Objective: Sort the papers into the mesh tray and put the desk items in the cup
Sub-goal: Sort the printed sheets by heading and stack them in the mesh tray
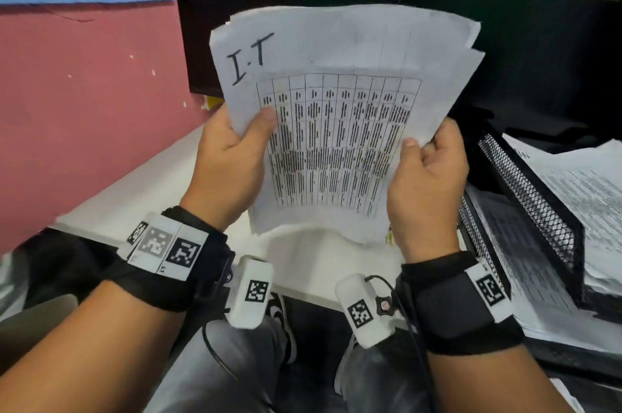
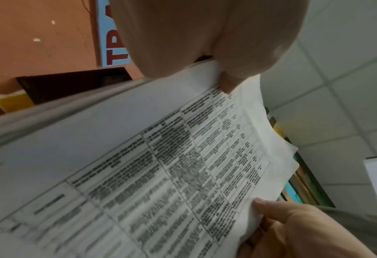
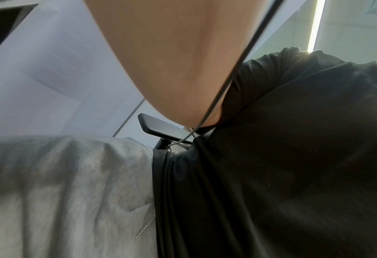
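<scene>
Paper stack (image 1: 340, 129) held up off the white surface (image 1: 158, 190), above its near edge, facing the person. Several loose sheets, edges uneven; top sheet a printed table with "I.T" handwritten at one corner. Left hand (image 1: 232, 166) pinches the left edge, thumb on the front. Right hand (image 1: 427, 183) pinches the right edge the same way. Black mesh tray (image 1: 535, 197) sits at the right side of the surface and already holds papers on both tiers. So sorting is partly done; this stack isn't filed yet. Cup and desk items: none visible, maybe a small yellow thing under the stack, too hidden to tell. Right wrist view shows only forearm and clothing.
</scene>
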`<state>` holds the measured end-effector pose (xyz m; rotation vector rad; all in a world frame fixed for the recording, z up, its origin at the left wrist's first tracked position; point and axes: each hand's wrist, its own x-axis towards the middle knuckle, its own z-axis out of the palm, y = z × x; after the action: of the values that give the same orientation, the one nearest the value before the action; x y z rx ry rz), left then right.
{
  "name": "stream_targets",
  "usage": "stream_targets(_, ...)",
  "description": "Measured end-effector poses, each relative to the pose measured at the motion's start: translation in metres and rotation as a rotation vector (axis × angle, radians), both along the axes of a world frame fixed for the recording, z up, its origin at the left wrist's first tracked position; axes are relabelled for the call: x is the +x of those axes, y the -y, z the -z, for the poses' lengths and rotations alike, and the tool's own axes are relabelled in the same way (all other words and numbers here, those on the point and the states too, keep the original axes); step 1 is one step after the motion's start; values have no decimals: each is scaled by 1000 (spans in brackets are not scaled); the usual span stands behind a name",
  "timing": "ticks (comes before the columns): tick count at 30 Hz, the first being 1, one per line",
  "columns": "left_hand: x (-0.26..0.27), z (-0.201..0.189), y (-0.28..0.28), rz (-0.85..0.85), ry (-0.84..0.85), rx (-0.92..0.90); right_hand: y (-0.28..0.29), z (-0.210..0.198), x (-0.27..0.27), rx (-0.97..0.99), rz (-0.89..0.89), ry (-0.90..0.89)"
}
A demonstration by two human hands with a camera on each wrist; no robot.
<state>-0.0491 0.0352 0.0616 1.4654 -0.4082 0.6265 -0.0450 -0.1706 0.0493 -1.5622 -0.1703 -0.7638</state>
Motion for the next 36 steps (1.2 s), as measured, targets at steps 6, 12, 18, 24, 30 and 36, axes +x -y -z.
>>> stream_targets(6,6,16,-6,32,-214,23,2,17,5,38,-97,-248)
stream_targets(12,13,39,-6,32,-344,194,-1,35,13,84,-202,-407)
stream_targets(18,22,50,-4,-114,-312,224,-2,43,24,124,-152,-457)
stream_targets(24,31,51,1,-97,-328,-218,8,75,17,337,-56,-555)
stream_targets(30,31,70,8,-86,-548,-199,15,95,2,592,-300,-821)
stream_targets(36,16,93,16,9,-560,194,47,94,-9,637,-231,-779)
